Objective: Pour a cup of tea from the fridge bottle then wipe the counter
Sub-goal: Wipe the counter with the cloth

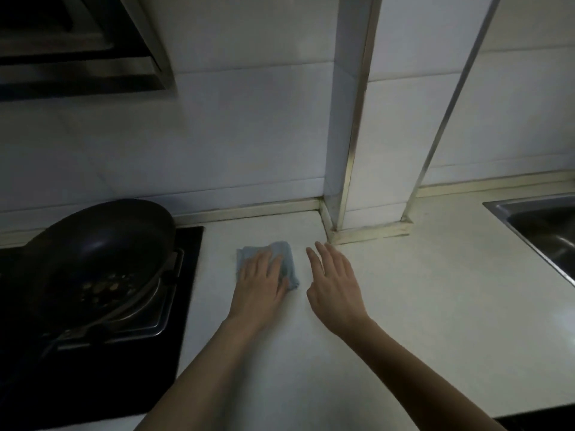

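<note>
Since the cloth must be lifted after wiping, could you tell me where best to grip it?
Probably its free right edge, pinched from the right: the cloth lies flat on the counter, the left hand covers its middle, and the open right hand is just beside that edge.

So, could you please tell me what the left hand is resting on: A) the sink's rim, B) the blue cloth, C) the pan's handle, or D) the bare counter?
B: the left hand lies flat, fingers straight, on the blue cloth.
</note>
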Demonstrator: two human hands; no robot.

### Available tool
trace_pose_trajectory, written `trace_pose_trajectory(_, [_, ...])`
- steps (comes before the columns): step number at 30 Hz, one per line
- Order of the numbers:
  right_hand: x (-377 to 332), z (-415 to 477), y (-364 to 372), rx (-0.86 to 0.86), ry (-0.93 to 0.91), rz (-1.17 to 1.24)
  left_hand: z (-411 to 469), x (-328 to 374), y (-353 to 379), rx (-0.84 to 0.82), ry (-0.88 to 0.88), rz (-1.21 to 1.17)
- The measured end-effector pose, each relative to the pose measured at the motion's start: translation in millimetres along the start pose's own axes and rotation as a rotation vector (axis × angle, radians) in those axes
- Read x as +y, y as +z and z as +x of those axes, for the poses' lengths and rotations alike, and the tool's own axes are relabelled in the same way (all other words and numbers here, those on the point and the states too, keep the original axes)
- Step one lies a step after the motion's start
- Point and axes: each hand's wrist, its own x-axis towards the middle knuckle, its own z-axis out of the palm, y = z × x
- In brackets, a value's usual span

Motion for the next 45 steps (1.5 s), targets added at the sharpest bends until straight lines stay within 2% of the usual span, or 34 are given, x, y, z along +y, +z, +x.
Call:
trace_pose_trajectory(2, [0.7,-2.0,18.6,-0.087,-0.018,-0.033,13.6,-4.6,13.1,-0.096,-0.034,-0.019])
trace_pose_trajectory(6, [8.6,-4.3,51.1,-0.227,-0.101,-0.099,43.6,-17.2,34.3,-0.179,-0.101,-0.044])
trace_pose_trajectory(10, [25.8,-4.3,70.8,-0.258,-0.048,-0.070,63.7,-24.9,55.7,-0.317,-0.169,0.009])
trace_pose_trajectory(14, [45.1,9.6,86.8,-0.244,0.001,-0.046,72.3,-27.7,78.1,-0.385,-0.226,-0.004])
trace_pose_trajectory(19, [58.2,17.5,108.5,-0.230,0.071,0.007,67.5,-28.0,97.9,-0.326,-0.243,-0.030])
trace_pose_trajectory(27, [67.4,9.0,126.8,-0.078,0.106,0.121,79.9,-21.0,112.2,-0.224,-0.294,-0.008])
trace_pose_trajectory(34, [64.8,9.9,127.0,-0.062,0.126,0.126,81.2,-11.6,114.1,-0.240,-0.210,0.002])
trace_pose_trajectory(40, [65.3,7.1,123.9,-0.089,0.123,0.129,27.4,-8.8,107.4,-0.216,-0.053,0.030])
trace_pose_trajectory(42, [66.0,6.0,124.7,-0.089,0.117,0.135,11.6,-25.4,111.9,-0.251,-0.051,0.044])
trace_pose_trajectory(45, [64.9,5.7,125.4,-0.099,0.108,0.107,11.6,-52.6,115.3,-0.211,-0.099,0.061])
